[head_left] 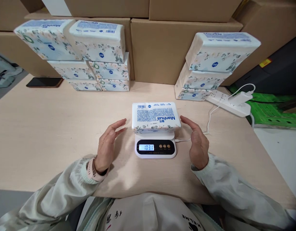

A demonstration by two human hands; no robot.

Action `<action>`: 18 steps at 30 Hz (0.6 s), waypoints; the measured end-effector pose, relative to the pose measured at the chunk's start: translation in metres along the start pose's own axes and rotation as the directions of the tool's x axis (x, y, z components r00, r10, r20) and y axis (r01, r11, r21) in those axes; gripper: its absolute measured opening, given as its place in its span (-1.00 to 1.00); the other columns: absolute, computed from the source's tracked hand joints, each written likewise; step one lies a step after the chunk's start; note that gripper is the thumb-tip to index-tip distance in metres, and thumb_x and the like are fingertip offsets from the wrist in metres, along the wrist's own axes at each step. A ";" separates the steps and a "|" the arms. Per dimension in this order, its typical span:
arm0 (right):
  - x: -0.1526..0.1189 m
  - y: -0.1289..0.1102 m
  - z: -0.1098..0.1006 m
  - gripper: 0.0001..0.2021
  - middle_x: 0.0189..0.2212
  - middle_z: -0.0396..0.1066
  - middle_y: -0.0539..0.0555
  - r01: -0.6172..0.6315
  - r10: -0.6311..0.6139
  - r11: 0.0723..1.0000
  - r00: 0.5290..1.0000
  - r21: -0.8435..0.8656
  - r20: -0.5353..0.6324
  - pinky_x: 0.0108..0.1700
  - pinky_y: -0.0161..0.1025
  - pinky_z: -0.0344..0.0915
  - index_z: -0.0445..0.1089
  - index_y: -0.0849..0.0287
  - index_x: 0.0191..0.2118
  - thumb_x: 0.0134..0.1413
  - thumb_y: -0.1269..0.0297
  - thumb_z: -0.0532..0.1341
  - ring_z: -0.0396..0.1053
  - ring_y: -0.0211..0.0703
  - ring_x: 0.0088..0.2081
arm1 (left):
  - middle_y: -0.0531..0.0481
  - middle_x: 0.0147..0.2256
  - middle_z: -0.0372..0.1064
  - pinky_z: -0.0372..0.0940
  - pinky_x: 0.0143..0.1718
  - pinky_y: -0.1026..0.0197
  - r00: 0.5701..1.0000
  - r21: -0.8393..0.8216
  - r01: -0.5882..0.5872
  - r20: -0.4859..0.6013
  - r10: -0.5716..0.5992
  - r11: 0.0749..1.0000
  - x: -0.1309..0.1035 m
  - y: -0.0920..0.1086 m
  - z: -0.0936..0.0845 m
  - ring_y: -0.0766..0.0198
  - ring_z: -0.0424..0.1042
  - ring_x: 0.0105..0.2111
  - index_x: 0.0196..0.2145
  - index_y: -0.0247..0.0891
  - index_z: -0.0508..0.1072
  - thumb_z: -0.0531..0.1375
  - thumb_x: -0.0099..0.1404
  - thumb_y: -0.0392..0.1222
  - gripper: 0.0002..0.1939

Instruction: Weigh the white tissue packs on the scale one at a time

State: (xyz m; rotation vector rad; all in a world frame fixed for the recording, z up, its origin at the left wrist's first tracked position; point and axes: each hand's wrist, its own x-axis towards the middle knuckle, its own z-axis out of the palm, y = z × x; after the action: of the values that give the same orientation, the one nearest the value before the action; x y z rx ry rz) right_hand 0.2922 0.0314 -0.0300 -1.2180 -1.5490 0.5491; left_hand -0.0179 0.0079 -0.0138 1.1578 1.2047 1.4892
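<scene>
A pack of tissues (155, 117) with a floral border and blue print lies flat on a white digital kitchen scale (156, 155). The scale's lit display (146, 147) reads 103.1. To the left of the pack, my left hand (108, 143) is held with its fingers stretched out, apart from the pack and holding nothing. My right hand (197, 141) is open on the other side; its fingertips come close to the pack's right edge, and no grip shows. A pale watch band circles my left wrist.
Stacked tissue packs stand at the back left (100, 41) and back right (222, 51), before cardboard boxes (155, 51). A phone (44, 82) lies far left. A white power strip (231, 104) sits right, its white cable (209, 120) running toward the scale.
</scene>
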 end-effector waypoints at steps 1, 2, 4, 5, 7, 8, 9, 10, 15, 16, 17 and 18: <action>0.000 0.000 0.000 -0.50 0.27 0.54 0.08 -0.007 0.007 1.000 1.000 0.003 0.006 0.50 0.28 0.20 0.47 -0.04 0.31 0.51 -0.06 0.00 0.43 0.10 0.35 | -0.15 0.26 0.49 0.39 0.33 -0.18 1.000 0.000 0.001 0.015 -0.001 1.000 0.000 0.000 0.000 -0.06 0.40 0.34 0.13 -0.11 0.65 0.18 0.54 0.14 -0.58; 0.000 0.001 0.000 -0.50 0.28 0.53 0.07 -0.013 0.013 1.000 1.000 0.008 0.011 0.51 0.30 0.17 0.47 -0.05 0.32 0.51 -0.07 0.00 0.42 0.10 0.36 | -0.14 0.28 0.47 0.36 0.36 -0.20 1.000 0.001 0.002 0.031 -0.003 1.000 0.000 0.000 -0.001 -0.06 0.38 0.36 0.15 -0.10 0.64 0.17 0.55 0.14 -0.57; 0.000 0.002 0.001 -0.49 0.31 0.51 0.05 -0.031 0.031 0.999 0.999 0.018 0.028 0.55 0.32 0.11 0.45 -0.08 0.33 0.52 -0.08 -0.01 0.39 0.10 0.39 | -0.13 0.33 0.42 0.30 0.42 -0.24 0.998 0.004 -0.005 0.066 0.004 1.000 0.001 -0.001 -0.002 -0.08 0.32 0.41 0.20 -0.10 0.61 0.18 0.56 0.15 -0.55; 0.001 0.003 0.001 -0.49 0.33 0.49 0.05 -0.044 0.043 0.999 0.998 0.023 0.040 0.56 0.32 0.08 0.43 -0.08 0.35 0.52 -0.09 -0.01 0.37 0.11 0.41 | -0.13 0.36 0.37 0.24 0.45 -0.26 0.996 0.007 -0.007 0.087 0.007 1.000 0.002 -0.001 -0.001 -0.09 0.28 0.44 0.23 -0.09 0.59 0.19 0.55 0.16 -0.53; 0.004 0.002 0.003 -0.46 0.38 0.42 0.04 -0.068 0.065 0.997 0.994 0.023 0.085 0.58 0.32 0.05 0.37 -0.09 0.40 0.52 -0.12 0.00 0.31 0.11 0.45 | -0.10 0.44 0.26 0.11 0.53 -0.27 0.990 0.010 0.005 0.143 -0.007 1.000 0.004 0.000 0.002 -0.09 0.17 0.50 0.31 -0.06 0.52 0.21 0.54 0.19 -0.48; 0.007 0.000 0.004 -0.45 0.40 0.40 0.03 -0.067 0.064 0.998 0.990 0.020 0.123 0.57 0.31 0.07 0.34 -0.10 0.42 0.51 -0.14 0.00 0.29 0.11 0.46 | -0.08 0.47 0.20 0.05 0.56 -0.26 0.983 0.007 0.024 0.181 -0.025 1.000 0.006 0.003 0.004 -0.08 0.12 0.52 0.35 -0.03 0.49 0.22 0.53 0.20 -0.45; 0.011 -0.004 0.006 -0.43 0.42 0.38 0.02 -0.058 0.055 0.998 0.984 0.016 0.170 0.56 0.30 0.11 0.30 -0.12 0.45 0.50 -0.15 0.00 0.28 0.11 0.47 | -0.06 0.49 0.16 0.02 0.58 -0.24 0.974 0.002 0.048 0.223 -0.047 0.999 0.008 0.007 0.008 -0.07 0.08 0.54 0.37 -0.01 0.46 0.23 0.52 0.21 -0.43; 0.016 -0.009 0.007 -0.42 0.43 0.36 0.01 -0.046 0.042 0.999 0.974 0.012 0.224 0.54 0.28 0.16 0.26 -0.15 0.47 0.50 -0.16 0.01 0.28 0.10 0.47 | -0.05 0.50 0.14 0.01 0.58 -0.22 0.963 -0.007 0.068 0.260 -0.064 0.998 0.010 0.011 0.012 -0.07 0.05 0.55 0.37 0.00 0.46 0.25 0.50 0.21 -0.42; 0.058 -0.056 0.032 -0.36 0.46 0.31 0.02 -0.023 -0.023 0.996 0.861 0.083 0.508 0.51 0.25 0.24 0.13 -0.15 0.52 0.45 -0.11 0.15 0.26 0.10 0.48 | -0.09 0.42 0.29 0.24 0.48 -0.19 0.987 -0.089 0.013 0.160 0.002 0.996 0.030 0.033 0.015 -0.15 0.11 0.52 0.26 -0.07 0.54 0.33 0.39 0.24 -0.40; 0.069 -0.065 0.044 -0.36 0.46 0.31 0.03 -0.034 -0.043 0.992 0.819 0.123 0.572 0.52 0.25 0.23 0.16 -0.11 0.51 0.43 -0.10 0.17 0.25 0.10 0.48 | -0.09 0.40 0.32 0.28 0.45 -0.20 0.997 -0.095 -0.006 0.081 0.013 0.995 0.038 0.032 0.007 -0.18 0.17 0.49 0.26 -0.08 0.53 0.33 0.38 0.23 -0.40; 0.080 -0.074 0.059 -0.37 0.45 0.32 0.04 -0.059 -0.058 0.985 0.773 0.163 0.632 0.52 0.25 0.23 0.19 -0.07 0.49 0.41 -0.08 0.19 0.26 0.10 0.48 | -0.09 0.37 0.36 0.30 0.42 -0.21 1.000 -0.090 -0.023 -0.011 0.022 0.996 0.047 0.029 -0.004 -0.20 0.22 0.46 0.26 -0.10 0.51 0.34 0.37 0.22 -0.39; 0.090 -0.082 0.077 -0.37 0.45 0.32 0.05 -0.100 -0.063 0.975 0.724 0.196 0.687 0.52 0.25 0.24 0.23 -0.03 0.47 0.39 -0.06 0.21 0.27 0.10 0.47 | -0.09 0.34 0.40 0.31 0.40 -0.23 0.994 -0.075 -0.040 -0.107 0.032 0.996 0.058 0.024 -0.018 -0.21 0.26 0.44 0.26 -0.11 0.50 0.35 0.37 0.21 -0.39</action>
State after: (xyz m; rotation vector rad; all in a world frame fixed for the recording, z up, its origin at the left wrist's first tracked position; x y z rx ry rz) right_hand 0.1931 0.0995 0.0503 -0.8851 -2.0205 1.2685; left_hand -0.0483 0.0571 0.0162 1.0656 1.1911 1.6279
